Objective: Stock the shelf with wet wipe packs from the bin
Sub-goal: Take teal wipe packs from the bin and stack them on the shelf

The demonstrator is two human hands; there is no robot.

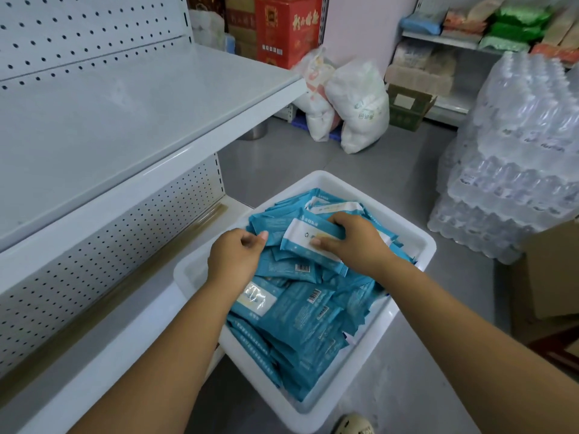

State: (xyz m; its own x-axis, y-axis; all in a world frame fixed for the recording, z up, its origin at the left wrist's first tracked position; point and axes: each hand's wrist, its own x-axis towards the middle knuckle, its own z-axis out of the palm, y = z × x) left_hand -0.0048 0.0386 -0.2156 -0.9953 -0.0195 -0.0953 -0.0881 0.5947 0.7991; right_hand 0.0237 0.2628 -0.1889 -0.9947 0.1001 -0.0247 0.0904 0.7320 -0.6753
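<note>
A white plastic bin (416,245) stands on the floor, filled with several teal wet wipe packs (300,311). My right hand (354,239) grips one teal-and-white pack (305,242) at the top of the pile, thumb on its label, fingers curled over its far edge. My left hand (235,255) hovers over the bin's left side with fingers loosely curled; whether it touches a pack I cannot tell. The white metal shelf (131,114) to the left is bare.
A lower white shelf (103,333) runs beside the bin's left edge. Stacked shrink-wrapped water bottles (513,158) stand to the right, with a cardboard box (554,270) near them. White sacks (354,101) and red cartons (288,26) sit behind. A shoe (354,426) shows below the bin.
</note>
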